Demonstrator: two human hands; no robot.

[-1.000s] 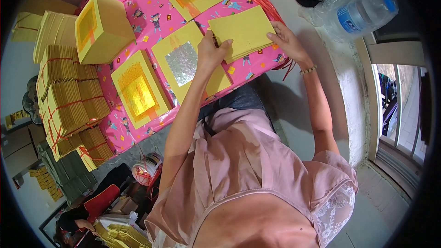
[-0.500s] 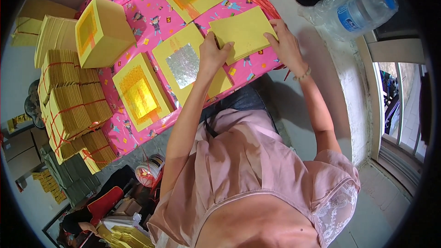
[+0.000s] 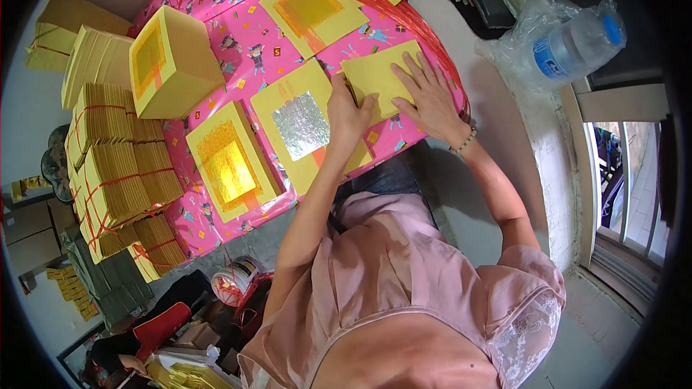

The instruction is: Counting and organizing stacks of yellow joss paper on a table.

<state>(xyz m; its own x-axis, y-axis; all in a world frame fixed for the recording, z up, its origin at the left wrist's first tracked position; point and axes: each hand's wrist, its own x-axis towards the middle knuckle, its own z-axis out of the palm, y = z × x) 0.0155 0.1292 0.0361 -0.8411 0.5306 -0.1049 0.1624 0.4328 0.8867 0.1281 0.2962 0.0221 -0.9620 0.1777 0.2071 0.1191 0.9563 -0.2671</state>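
Note:
A stack of plain yellow paper sheets (image 3: 370,74) lies at the right end of the table. My left hand (image 3: 349,117) grips its near left edge, thumb on top and fingers along the side. With fingers spread, my right hand (image 3: 431,104) lies flat over the right part of the stack. Just left of my left hand is a yellow stack with a silver foil square (image 3: 300,127). Further left lies another, bearing a shiny gold square (image 3: 229,171) on an orange patch. A third, with a dull gold patch (image 3: 308,11), lies at the far side.
The table has a pink patterned cover (image 3: 252,50). A tall yellow paper block (image 3: 182,65) stands on the left, beside bundles tied with red string (image 3: 108,173). Red plastic strands (image 3: 404,11) run along the far right edge. A bagged water bottle (image 3: 569,54) rests by the window.
My right hand has gone from holding the stack's right edge to lying flat on top, fingers spread. My left hand keeps its grip. The whole view has shifted slightly.

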